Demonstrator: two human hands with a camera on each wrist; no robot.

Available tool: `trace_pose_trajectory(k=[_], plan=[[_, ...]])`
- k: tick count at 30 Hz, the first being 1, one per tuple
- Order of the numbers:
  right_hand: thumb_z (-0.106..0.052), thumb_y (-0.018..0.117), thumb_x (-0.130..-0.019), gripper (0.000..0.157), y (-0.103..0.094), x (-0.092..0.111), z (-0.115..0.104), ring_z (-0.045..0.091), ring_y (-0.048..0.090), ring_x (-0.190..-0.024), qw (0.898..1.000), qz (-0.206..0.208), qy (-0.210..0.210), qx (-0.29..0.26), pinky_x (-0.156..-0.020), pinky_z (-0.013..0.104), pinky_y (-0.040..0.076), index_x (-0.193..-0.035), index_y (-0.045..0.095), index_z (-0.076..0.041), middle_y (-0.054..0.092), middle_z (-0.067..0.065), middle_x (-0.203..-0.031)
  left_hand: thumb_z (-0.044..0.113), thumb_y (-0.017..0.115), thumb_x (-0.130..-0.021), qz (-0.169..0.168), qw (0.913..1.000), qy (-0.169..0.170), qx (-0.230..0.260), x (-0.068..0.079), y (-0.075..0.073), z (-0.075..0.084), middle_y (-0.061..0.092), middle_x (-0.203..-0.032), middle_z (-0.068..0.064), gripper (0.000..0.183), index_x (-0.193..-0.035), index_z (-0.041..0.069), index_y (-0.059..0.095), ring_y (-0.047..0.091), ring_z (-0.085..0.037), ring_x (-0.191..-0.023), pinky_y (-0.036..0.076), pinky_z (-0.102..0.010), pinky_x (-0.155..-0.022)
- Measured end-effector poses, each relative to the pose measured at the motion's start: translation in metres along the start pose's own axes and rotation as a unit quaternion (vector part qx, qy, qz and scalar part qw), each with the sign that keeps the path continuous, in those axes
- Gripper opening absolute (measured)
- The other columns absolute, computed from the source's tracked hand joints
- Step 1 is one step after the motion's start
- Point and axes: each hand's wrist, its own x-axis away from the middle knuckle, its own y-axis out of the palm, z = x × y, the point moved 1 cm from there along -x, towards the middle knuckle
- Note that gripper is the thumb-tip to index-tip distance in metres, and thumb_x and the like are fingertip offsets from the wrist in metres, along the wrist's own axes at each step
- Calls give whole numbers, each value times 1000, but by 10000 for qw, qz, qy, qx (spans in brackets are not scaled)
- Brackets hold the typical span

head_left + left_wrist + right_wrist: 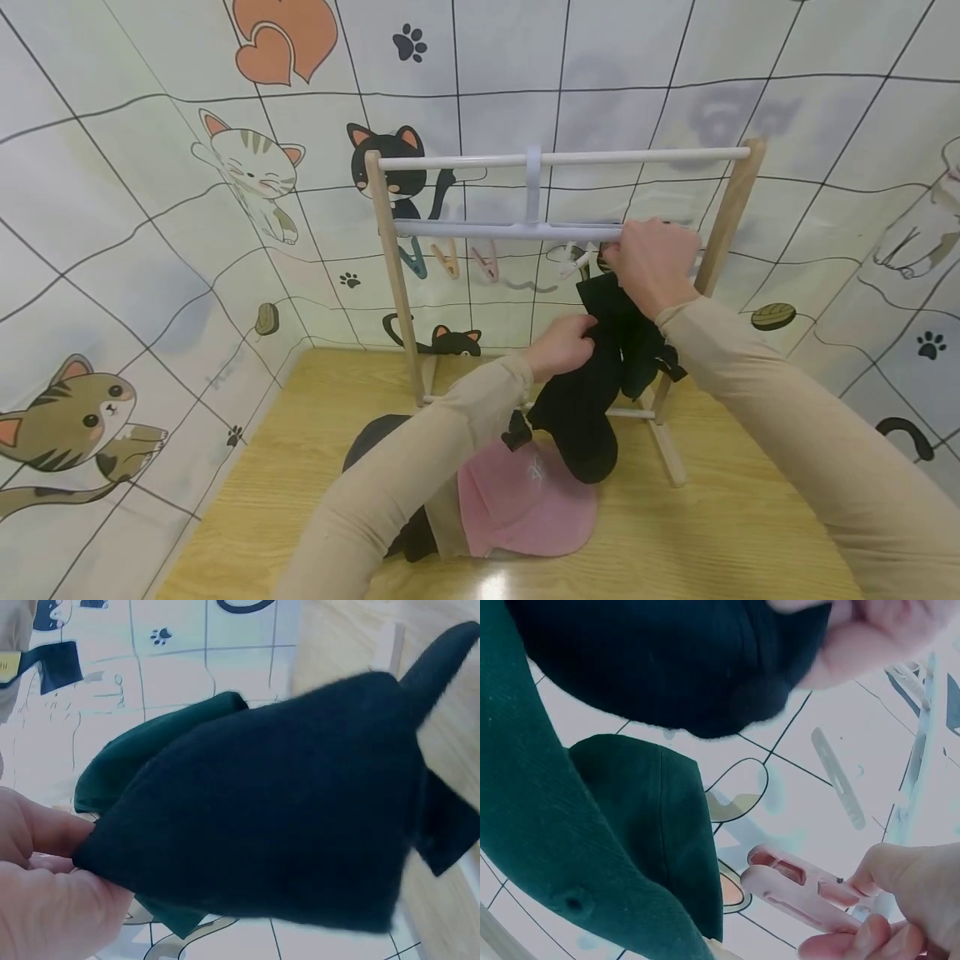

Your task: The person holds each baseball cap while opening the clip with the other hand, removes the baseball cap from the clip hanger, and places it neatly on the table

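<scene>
My left hand [564, 343] pinches an edge of a dark, nearly black cap [592, 400], which hangs limp below the hanger. Seams and a small eyelet on it show in the right wrist view. In the left wrist view the pinched corner of the cap [262, 810] lies between thumb and fingers [56, 832]. My right hand [658, 260] is at the right end of a white hanger [465, 229]. Seen from the right wrist, that hand [900, 907] pinches a pale pink clothespin [799, 892], whose tips stand apart from the cloth.
The hanger hooks over the top bar [637, 157] of a small wooden rack. Along it hang a teal clothespin [413, 258], a peach one [446, 258], a pink one [486, 261] and a white one [576, 262]. A pink cap [525, 500] and other headwear lie on the wooden table [247, 492].
</scene>
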Motion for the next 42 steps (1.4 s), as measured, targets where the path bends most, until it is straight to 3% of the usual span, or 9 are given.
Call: trace_pose_trajectory(k=[11,15,20,24,29,32,34,38,42], plan=[[-47,43,-88,53,1,-2,16,25,40,-35,9996,-150,-214,100,-33,34,25,-51,53,-11,44,5,-41,4,41,-91,-77,9995,-166,247,19,17,-17,48,-125,-9,35,-125,1,45,44,-15,-114,37,-24,-89],[-48,41,-87,55,4,-2,21,21,35,-34,9993,2,-303,208,-34,32,22,-49,50,-10,40,4,-39,3,40,-91,-13,9995,-111,286,28,21,-20,48,-125,-8,34,-125,2,44,44,-13,-113,36,-24,-90],[-55,43,-84,60,8,-3,27,25,35,-44,9956,556,-386,652,-38,35,26,-50,42,-6,35,7,-45,1,41,-89,203,9979,7,611,43,28,-25,49,-122,-10,33,-122,3,44,46,-13,-109,37,-24,-87],[-59,48,-79,62,12,-4,31,30,37,-56,9890,1216,-426,730,-43,40,32,-62,39,0,38,14,-57,-2,39,-88,365,9903,-48,1339,59,38,-32,47,-122,-14,29,-116,4,41,44,-18,-113,37,-29,-87],[-56,54,-77,59,15,-5,32,34,38,-65,9766,1928,-741,604,-47,44,35,-77,43,3,44,19,-71,-1,38,-89,155,9749,-345,2194,79,51,-44,35,-131,-16,23,-110,6,32,35,-18,-119,33,-33,-91],[-49,55,-80,53,16,-4,32,37,41,-70,9742,1997,-942,457,-51,46,36,-82,46,3,47,20,-75,1,40,-89,63,9704,-464,2368,89,55,-50,35,-129,-15,22,-107,6,29,35,-15,-113,31,-30,-89],[-43,54,-83,47,16,-2,31,38,42,-72,9768,1863,-1011,316,-53,48,37,-85,46,3,47,20,-77,0,43,-87,77,9671,-465,2498,95,56,-54,42,-115,-15,24,-104,5,28,42,-16,-101,35,-29,-80],[-35,50,-88,38,18,4,29,39,42,-73,9835,1513,-996,3,-47,51,37,-85,47,3,46,20,-79,2,53,-81,249,9732,-446,2244,106,52,-64,48,-88,-8,27,-99,3,33,47,-14,-76,39,-26,-67],[-32,47,-90,35,21,7,30,42,44,-76,9854,1398,-949,-192,-40,53,37,-86,50,3,48,22,-83,5,59,-79,355,9877,-443,1457,119,48,-78,50,-74,-4,24,-95,0,42,48,-12,-66,41,-25,-62]])
